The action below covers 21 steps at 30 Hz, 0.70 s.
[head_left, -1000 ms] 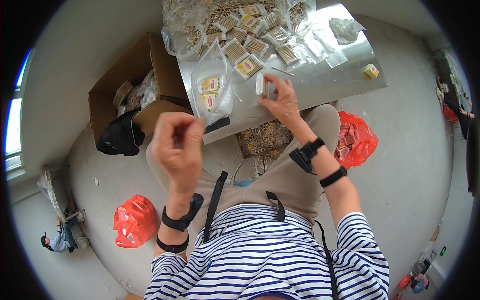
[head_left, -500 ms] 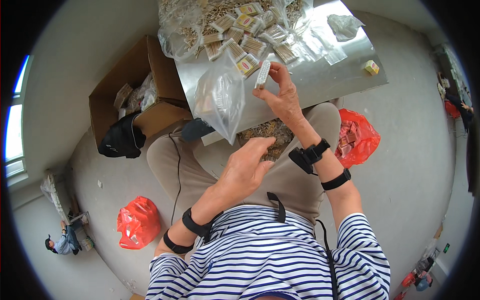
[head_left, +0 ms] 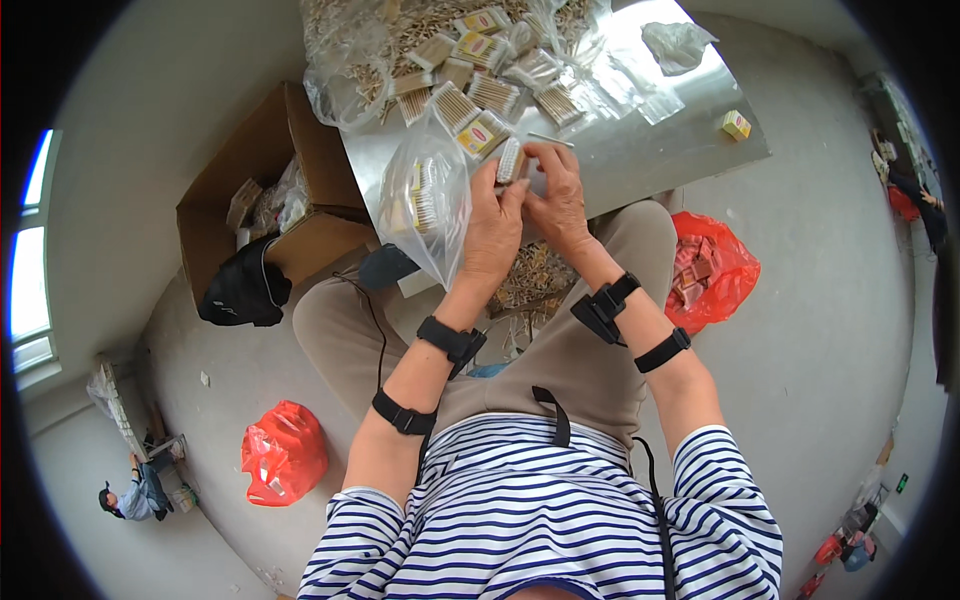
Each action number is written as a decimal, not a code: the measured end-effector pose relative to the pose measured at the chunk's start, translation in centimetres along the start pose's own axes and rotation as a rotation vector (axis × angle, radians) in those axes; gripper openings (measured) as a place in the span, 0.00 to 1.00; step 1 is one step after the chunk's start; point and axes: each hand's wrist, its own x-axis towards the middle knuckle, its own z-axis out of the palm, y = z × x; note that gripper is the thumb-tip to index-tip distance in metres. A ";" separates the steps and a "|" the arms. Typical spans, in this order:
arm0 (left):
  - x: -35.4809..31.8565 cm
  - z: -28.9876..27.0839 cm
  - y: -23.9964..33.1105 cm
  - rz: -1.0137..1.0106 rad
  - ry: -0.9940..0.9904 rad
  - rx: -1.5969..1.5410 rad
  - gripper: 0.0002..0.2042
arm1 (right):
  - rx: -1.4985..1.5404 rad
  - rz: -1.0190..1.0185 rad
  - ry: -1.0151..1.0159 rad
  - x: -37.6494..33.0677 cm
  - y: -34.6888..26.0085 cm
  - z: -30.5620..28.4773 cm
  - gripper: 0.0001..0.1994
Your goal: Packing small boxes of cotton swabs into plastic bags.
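Over the near edge of the metal table, my left hand [head_left: 492,225] grips a small bundle of cotton swabs [head_left: 511,160], its white tips facing up. My right hand [head_left: 560,205] closes its fingers on the bundle's right side; the exact contact is partly hidden. A single cotton swab [head_left: 552,140] shows just beyond the right fingertips; whether they touch it I cannot tell. Beside my left hand, a clear plastic bag [head_left: 400,165] contains packed swabs and a yellow label. Several swab packs [head_left: 492,93] lie in a pile farther back.
Loose swabs [head_left: 345,70] in clear plastic heap at the back left of the metal table [head_left: 640,150]. A small yellow box [head_left: 736,125] sits at its right corner. A cardboard box [head_left: 320,150] stands left; red bags [head_left: 284,450] [head_left: 715,270] rest on the floor.
My left hand has risen from above my lap to the bundle and taken hold of it. My right hand has lowered slightly, bringing the bundle closer to the left.
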 end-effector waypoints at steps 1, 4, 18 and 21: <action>0.2 -0.1 -0.1 0.114 0.039 0.011 0.19 | -0.016 -0.045 0.017 0.5 -1.1 -0.2 0.25; 0.0 0.1 -2.9 0.162 0.038 0.211 0.13 | -0.057 -0.039 0.003 -0.3 -0.8 0.2 0.25; -0.1 -0.2 -3.2 -0.072 -0.008 0.104 0.18 | -0.148 -0.141 -0.051 -0.3 -0.1 -0.9 0.28; 0.1 -0.4 -4.9 -0.065 -0.005 0.025 0.19 | -0.064 0.033 -0.108 0.3 -0.3 -1.4 0.28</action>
